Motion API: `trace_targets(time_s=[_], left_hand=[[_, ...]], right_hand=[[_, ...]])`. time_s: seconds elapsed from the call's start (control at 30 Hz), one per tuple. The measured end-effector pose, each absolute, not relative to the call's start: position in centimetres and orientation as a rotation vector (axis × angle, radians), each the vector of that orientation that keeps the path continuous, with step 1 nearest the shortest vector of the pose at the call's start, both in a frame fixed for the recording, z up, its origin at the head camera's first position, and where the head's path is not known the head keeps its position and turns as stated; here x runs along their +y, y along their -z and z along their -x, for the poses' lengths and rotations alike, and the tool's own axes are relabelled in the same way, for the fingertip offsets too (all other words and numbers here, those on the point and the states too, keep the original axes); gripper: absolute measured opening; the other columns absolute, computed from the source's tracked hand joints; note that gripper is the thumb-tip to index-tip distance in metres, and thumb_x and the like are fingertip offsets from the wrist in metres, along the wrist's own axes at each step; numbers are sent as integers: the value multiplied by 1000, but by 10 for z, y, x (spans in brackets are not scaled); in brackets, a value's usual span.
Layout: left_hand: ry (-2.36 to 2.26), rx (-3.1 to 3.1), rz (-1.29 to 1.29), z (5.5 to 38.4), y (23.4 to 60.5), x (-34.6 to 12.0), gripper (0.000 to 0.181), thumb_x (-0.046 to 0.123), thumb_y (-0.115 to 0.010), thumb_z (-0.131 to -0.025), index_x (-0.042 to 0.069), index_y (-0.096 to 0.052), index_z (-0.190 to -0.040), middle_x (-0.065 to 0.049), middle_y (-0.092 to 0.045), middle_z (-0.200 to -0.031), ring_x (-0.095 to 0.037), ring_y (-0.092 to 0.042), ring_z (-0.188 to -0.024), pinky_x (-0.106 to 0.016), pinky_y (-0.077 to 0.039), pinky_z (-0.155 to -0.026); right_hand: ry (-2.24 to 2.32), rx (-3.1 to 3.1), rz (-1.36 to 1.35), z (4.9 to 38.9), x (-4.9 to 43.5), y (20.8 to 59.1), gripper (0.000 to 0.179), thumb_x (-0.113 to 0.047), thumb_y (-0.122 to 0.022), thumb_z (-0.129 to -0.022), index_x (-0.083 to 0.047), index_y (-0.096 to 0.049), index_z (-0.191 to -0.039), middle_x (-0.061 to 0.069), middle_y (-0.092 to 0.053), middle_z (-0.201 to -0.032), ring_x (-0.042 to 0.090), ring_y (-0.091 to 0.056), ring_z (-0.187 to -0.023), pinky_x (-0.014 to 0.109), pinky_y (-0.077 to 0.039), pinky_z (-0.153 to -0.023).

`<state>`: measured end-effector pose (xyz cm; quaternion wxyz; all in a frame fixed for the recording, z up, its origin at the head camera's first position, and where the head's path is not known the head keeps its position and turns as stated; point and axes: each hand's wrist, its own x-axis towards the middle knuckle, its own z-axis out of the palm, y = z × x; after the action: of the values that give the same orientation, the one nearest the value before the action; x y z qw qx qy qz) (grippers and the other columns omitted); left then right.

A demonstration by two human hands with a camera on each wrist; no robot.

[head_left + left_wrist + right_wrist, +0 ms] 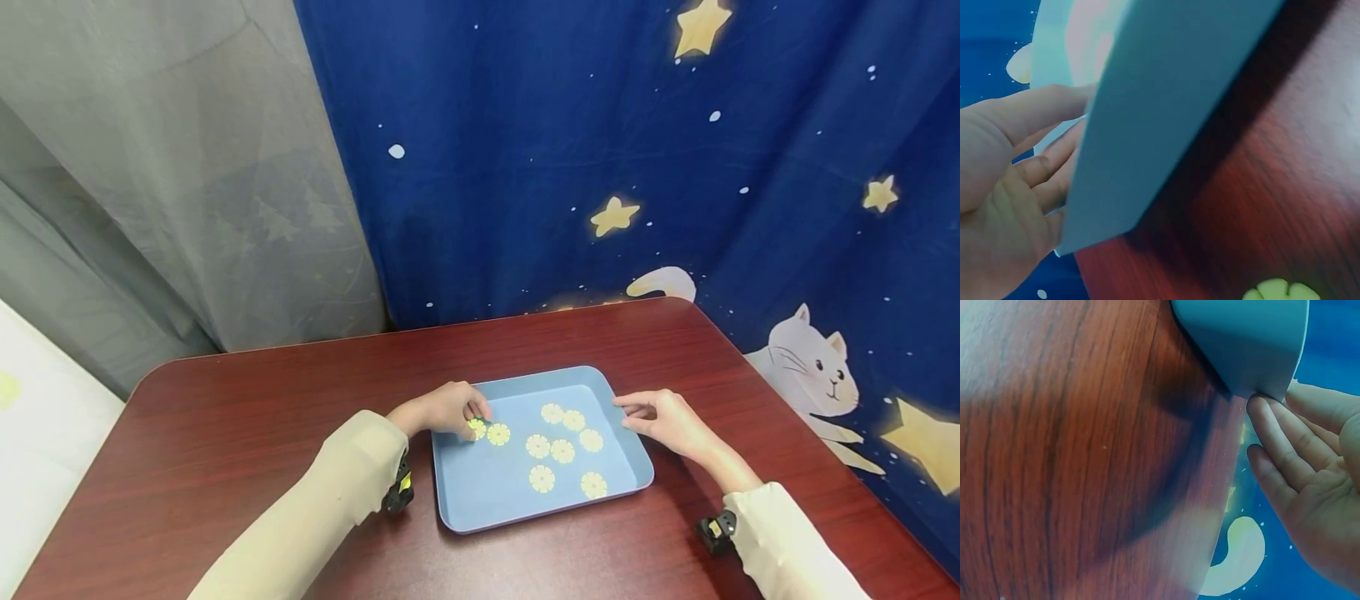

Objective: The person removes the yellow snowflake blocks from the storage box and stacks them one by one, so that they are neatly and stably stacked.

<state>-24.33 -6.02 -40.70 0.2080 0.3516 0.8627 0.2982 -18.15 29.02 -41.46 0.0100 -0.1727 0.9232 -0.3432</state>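
Observation:
A shallow light-blue tray (491,492) rests on the table with several round, pale yellow flower-patterned discs (562,451) lying flat inside it. Reaching over the tray's left wall, my left hand (450,410) pinches the leftmost disc (477,429) between thumb and fingers, which partly cover it. Another disc (498,434) lies just to the right of those fingertips. My right hand (671,423) pinches the tray's right rim; in the right wrist view its thumb and fingers meet the tray's corner (1254,350). The tray wall (1154,119) hides the left fingertips in the left wrist view.
The reddish-brown wooden table (247,433) extends around the tray. Behind it hang a blue curtain (510,167) with stars and a cat, and a grey curtain (225,167). A black device (397,492) is strapped to the left wrist, another (716,532) to the right.

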Motion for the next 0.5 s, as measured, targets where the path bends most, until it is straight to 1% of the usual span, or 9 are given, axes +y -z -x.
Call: trace_targets(time_s=[0.27, 0.5], left_hand=[[-764, 2498, -996, 237, 412, -62, 28, -6, -75, -67, 3, -67, -93, -5, -62, -90, -21, -57, -85, -27, -47, -74], [-683, 2571, -1015, 233, 413, -62, 30, -3, -76, -67, 4, -68, -95, -4, -58, -88, -19, -56, -84, -29, -48, -74]], right_hand=[[1075, 2874, 525, 181, 291, 414, 33, -4, -68, -79, 2, -64, -111, 13, -66, -100, 22, -64, -85, 28, -51, -71], [1080, 2882, 532, 180, 289, 414, 33, -3, -68, -79, 2, -64, -111, 13, -66, -99, 22, -65, -84, 29, -51, -70]])
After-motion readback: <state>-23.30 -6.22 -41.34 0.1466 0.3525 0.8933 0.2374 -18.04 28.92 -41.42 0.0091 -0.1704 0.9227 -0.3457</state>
